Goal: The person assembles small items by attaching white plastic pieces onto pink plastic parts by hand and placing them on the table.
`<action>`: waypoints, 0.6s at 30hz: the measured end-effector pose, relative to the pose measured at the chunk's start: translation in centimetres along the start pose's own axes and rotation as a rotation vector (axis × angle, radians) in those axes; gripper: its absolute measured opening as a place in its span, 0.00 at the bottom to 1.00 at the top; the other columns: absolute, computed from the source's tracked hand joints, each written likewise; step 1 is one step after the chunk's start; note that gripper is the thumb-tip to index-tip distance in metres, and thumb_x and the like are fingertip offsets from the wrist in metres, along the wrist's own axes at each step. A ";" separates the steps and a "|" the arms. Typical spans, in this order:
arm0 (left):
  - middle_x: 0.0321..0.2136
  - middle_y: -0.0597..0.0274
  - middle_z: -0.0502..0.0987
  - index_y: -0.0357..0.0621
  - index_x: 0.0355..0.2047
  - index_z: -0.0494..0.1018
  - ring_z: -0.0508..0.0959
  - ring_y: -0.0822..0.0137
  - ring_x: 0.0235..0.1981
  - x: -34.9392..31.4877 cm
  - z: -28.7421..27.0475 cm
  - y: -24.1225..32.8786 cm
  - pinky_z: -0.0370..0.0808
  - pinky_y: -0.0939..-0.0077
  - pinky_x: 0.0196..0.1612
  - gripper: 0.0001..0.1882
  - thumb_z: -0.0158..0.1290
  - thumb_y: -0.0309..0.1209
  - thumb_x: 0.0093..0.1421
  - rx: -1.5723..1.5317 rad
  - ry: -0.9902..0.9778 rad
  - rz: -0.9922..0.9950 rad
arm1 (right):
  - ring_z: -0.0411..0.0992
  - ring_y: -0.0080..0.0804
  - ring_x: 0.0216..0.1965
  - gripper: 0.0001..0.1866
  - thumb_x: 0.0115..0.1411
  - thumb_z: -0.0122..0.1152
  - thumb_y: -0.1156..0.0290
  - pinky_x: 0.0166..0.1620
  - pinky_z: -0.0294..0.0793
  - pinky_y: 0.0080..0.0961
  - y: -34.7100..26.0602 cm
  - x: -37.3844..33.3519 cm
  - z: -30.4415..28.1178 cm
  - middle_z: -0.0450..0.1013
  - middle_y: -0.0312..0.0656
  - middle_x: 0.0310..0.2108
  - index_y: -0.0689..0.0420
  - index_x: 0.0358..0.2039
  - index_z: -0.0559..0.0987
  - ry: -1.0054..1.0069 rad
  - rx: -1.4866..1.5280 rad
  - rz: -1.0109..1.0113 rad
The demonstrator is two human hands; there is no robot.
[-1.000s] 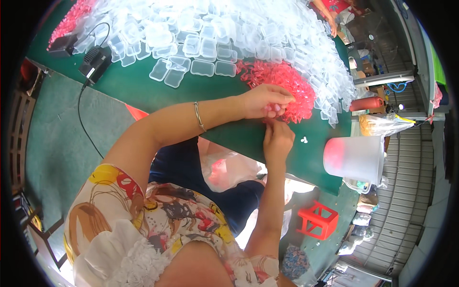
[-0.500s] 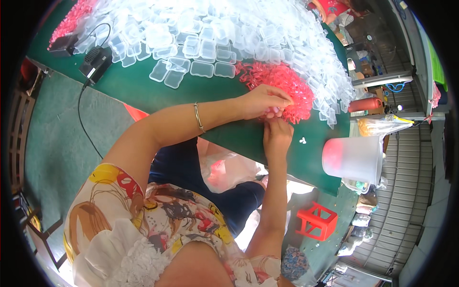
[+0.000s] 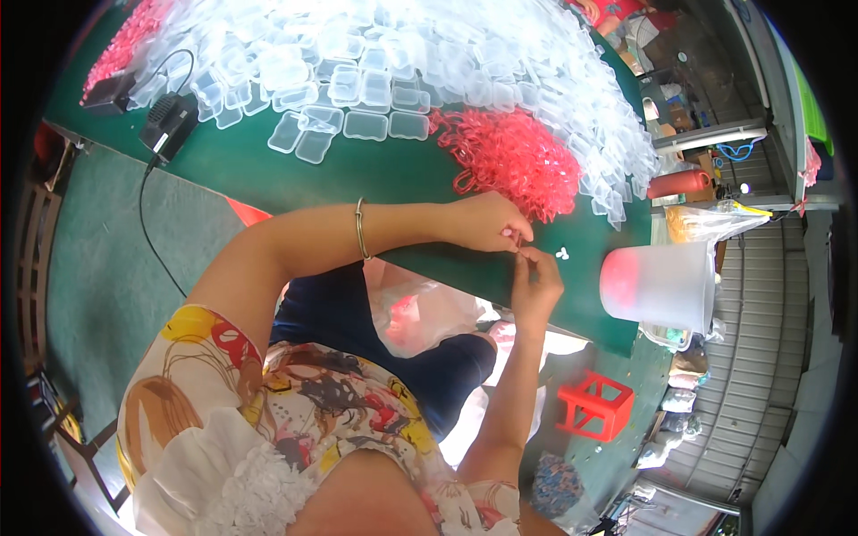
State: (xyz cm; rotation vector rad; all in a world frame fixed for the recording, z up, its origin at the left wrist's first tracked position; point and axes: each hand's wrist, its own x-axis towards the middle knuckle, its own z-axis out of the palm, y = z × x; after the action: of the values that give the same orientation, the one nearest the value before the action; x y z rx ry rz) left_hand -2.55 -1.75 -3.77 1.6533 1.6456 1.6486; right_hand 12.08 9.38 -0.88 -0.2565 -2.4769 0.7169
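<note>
Over the front part of the green table [image 3: 375, 183], my left hand [image 3: 487, 221] and my right hand [image 3: 537, 284] meet at the fingertips. Both are closed in a pinch. Whatever lies between them is too small to make out. Just beyond my left hand is a heap of shiny red plastic pieces [image 3: 523, 161], loop-like and tangled. Behind it spreads a large pile of clear plastic rectangular pieces with rounded corners [image 3: 366, 125], shaped like shallow box parts. A few tiny white bits [image 3: 562, 254] lie right of my fingers.
A translucent bucket [image 3: 666, 290] with something pink inside stands at the table's right edge, near a red cylinder [image 3: 677, 183] and a bag of yellowish contents [image 3: 710, 221]. A black corded device [image 3: 170, 125] sits at left. A red stool [image 3: 596, 406] is on the floor.
Both hands have drawn back from the red heap toward me, slightly lower in view. The fingertips stay together, and my left hand now turns its back upward.
</note>
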 end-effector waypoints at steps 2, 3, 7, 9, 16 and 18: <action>0.25 0.56 0.76 0.41 0.36 0.76 0.76 0.63 0.27 -0.3 0.1 0.2 0.72 0.72 0.32 0.14 0.57 0.28 0.47 0.012 -0.015 -0.042 | 0.72 0.29 0.27 0.04 0.51 0.59 0.82 0.33 0.71 0.22 0.0 -0.2 0.0 0.73 0.43 0.28 0.63 0.30 0.76 -0.005 0.024 0.029; 0.26 0.56 0.76 0.41 0.35 0.76 0.76 0.62 0.27 -0.3 0.1 0.5 0.72 0.71 0.32 0.13 0.57 0.28 0.47 0.022 -0.024 -0.083 | 0.72 0.29 0.27 0.04 0.51 0.59 0.82 0.33 0.71 0.22 0.2 -0.3 -0.1 0.73 0.43 0.28 0.63 0.30 0.76 -0.021 0.042 0.024; 0.27 0.55 0.78 0.41 0.32 0.76 0.78 0.58 0.30 -0.5 0.7 0.1 0.73 0.69 0.35 0.12 0.56 0.30 0.46 0.029 -0.027 -0.153 | 0.72 0.29 0.28 0.05 0.52 0.58 0.82 0.34 0.70 0.21 0.5 -0.7 -0.2 0.73 0.43 0.28 0.63 0.31 0.76 -0.090 0.060 -0.001; 0.26 0.55 0.78 0.42 0.31 0.77 0.78 0.57 0.30 -0.6 0.9 0.0 0.73 0.68 0.35 0.11 0.57 0.30 0.45 0.087 -0.042 -0.220 | 0.71 0.32 0.26 0.05 0.51 0.58 0.82 0.32 0.70 0.23 1.4 -0.8 0.2 0.72 0.44 0.27 0.63 0.30 0.76 -0.054 0.055 -0.027; 0.26 0.54 0.78 0.42 0.30 0.77 0.79 0.57 0.31 -0.6 0.8 0.0 0.74 0.67 0.35 0.11 0.58 0.31 0.44 0.063 -0.022 -0.243 | 0.73 0.43 0.28 0.06 0.52 0.56 0.79 0.33 0.72 0.30 2.3 -0.9 -0.3 0.73 0.49 0.28 0.62 0.31 0.78 0.023 -0.214 -0.066; 0.28 0.54 0.78 0.42 0.30 0.77 0.78 0.57 0.32 -0.6 0.8 -0.2 0.74 0.67 0.36 0.12 0.59 0.32 0.44 0.061 -0.019 -0.271 | 0.73 0.43 0.28 0.05 0.51 0.57 0.79 0.33 0.71 0.32 2.3 -0.6 -0.5 0.74 0.48 0.28 0.61 0.30 0.78 0.020 -0.242 -0.088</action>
State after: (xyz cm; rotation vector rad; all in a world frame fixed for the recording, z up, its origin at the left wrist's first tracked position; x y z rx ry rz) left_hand -1.79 -1.81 -4.50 1.3938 1.8335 1.4598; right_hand 12.93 11.35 -2.09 -0.2399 -2.5380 0.3757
